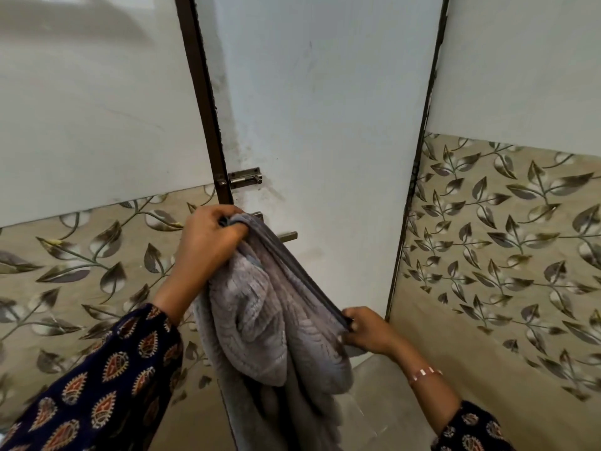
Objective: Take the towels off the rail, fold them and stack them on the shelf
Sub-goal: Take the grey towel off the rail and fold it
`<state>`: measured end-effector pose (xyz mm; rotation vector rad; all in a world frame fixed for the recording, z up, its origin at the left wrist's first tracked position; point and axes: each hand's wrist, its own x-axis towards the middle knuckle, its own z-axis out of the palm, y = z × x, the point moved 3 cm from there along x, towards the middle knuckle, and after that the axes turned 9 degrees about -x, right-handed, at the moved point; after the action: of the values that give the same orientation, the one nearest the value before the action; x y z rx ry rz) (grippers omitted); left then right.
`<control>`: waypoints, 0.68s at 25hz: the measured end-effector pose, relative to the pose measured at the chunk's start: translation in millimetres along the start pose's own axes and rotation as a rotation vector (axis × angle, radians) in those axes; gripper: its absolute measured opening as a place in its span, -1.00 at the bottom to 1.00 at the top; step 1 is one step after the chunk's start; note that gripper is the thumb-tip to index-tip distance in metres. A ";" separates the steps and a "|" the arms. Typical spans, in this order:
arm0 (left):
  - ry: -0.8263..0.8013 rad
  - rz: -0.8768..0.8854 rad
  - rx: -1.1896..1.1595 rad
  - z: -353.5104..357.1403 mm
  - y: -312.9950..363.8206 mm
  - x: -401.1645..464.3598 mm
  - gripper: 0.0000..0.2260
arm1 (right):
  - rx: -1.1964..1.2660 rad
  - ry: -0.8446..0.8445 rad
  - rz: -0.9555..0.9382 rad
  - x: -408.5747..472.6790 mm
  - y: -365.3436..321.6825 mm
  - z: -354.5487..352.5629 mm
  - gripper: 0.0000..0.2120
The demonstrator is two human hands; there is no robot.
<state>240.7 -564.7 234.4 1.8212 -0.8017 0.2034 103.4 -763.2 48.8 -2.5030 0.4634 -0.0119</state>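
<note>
A grey ribbed towel [260, 320] hangs in loose folds between my two hands in front of a white door. My left hand [208, 236] grips its upper end at door-handle height. My right hand [367, 330] pinches the dark hemmed edge lower down on the right. That edge runs taut and slanted from one hand to the other. The rest of the towel sags down toward the floor and out of the bottom of the view. No rail and no shelf are in view.
The white door [325, 125] has a dark frame [205, 102], a metal latch bolt [245, 180] and a handle [287, 236] partly hidden behind the towel. Leaf-patterned tiles [504, 239] cover the lower walls on both sides. A grey floor [374, 402] shows below.
</note>
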 end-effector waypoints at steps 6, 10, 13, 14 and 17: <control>0.093 -0.035 0.158 -16.4 -19.7 5.3 -0.88 | -0.051 0.559 0.168 -16.8 17.4 -47.2 -0.84; 0.014 -0.115 0.199 -20.4 -40.2 8.8 -0.90 | -0.544 0.659 0.128 -33.0 -8.1 -86.1 -0.87; 0.059 -0.120 0.195 -31.0 -43.3 11.1 -0.72 | -0.310 0.371 0.112 -32.1 -13.5 -112.6 -0.85; 0.093 -0.123 0.231 -35.2 -43.4 11.6 -0.64 | -0.194 0.265 0.167 -29.4 -8.2 -118.2 -0.78; 0.128 -0.137 0.457 -41.8 -53.9 12.0 -0.43 | -0.162 0.279 0.420 -20.9 9.0 -130.5 -0.63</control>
<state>292.4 -522.6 215.6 2.2565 -0.5656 0.4380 66.4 -835.0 153.8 -2.5188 1.1379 -0.1663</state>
